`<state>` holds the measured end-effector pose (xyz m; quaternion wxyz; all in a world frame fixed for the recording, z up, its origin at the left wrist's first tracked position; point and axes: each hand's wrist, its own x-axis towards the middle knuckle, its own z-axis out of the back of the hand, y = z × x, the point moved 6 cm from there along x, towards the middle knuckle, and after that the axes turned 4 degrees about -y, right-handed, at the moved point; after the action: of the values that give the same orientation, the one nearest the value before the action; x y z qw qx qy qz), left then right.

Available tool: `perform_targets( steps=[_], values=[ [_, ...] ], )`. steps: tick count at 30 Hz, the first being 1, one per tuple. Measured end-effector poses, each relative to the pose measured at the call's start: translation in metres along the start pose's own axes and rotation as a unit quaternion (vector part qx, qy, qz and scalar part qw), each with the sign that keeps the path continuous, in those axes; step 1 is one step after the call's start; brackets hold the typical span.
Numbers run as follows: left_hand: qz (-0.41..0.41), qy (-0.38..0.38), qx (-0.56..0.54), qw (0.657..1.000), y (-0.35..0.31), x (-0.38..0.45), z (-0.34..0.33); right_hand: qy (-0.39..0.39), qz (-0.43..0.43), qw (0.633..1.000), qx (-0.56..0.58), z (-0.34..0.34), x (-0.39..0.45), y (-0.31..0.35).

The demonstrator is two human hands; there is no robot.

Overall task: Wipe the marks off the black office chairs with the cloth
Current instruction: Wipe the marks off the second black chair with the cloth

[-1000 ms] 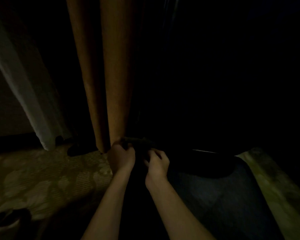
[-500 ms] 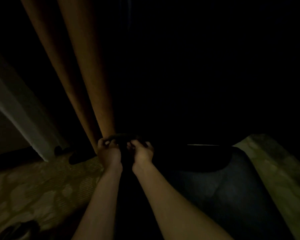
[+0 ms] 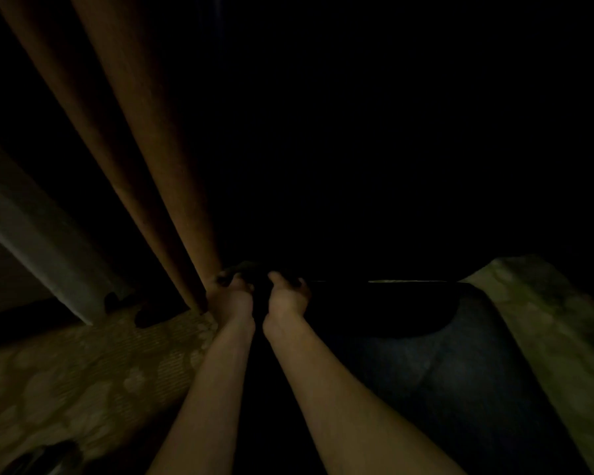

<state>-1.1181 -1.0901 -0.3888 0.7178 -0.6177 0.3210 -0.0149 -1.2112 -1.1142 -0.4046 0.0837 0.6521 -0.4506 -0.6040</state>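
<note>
Both hands, left hand [image 3: 229, 296] and right hand [image 3: 286, 296], curl their fingers around a dark cloth [image 3: 254, 272]; no writing legible

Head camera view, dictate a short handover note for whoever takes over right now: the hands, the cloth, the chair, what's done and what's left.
Left hand and right hand: close together, fingers curled, both gripping a dark cloth bunched between them.
Black chair: directly ahead, low, beside the orange curtain; only its seat edge shows.
Done: cannot tell; the scene is too dark to see any marks.
Left: wipe the chair, then check it under better light.
</note>
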Motion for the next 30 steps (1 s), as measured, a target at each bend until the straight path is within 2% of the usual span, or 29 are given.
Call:
perform_targets(
  steps=[5,11,13,18,24,30],
  values=[
    [0.023,-0.005,-0.010,1.000,0.008,-0.016,-0.023,-0.033,0.023,0.999,0.025,0.017,0.008,0.022],
    [0.084,0.110,-0.014,0.990,0.044,-0.072,-0.094,-0.093,0.074,0.987,0.108,0.086,0.037,0.085],
    [0.090,0.124,-0.010,0.988,0.047,-0.078,-0.102,-0.100,0.081,0.986,0.110,0.096,0.042,0.091],
    [0.069,0.076,-0.052,0.993,0.033,-0.056,-0.075,-0.068,0.054,0.994,0.073,0.073,0.036,0.075],
    [0.045,-0.094,-0.104,0.989,0.010,-0.025,-0.015,-0.008,-0.005,0.999,0.031,0.017,0.010,0.025],
    [0.053,-0.054,-0.133,0.988,0.007,-0.029,-0.030,-0.010,0.023,0.999,0.024,0.027,0.012,0.043]
  ],
)
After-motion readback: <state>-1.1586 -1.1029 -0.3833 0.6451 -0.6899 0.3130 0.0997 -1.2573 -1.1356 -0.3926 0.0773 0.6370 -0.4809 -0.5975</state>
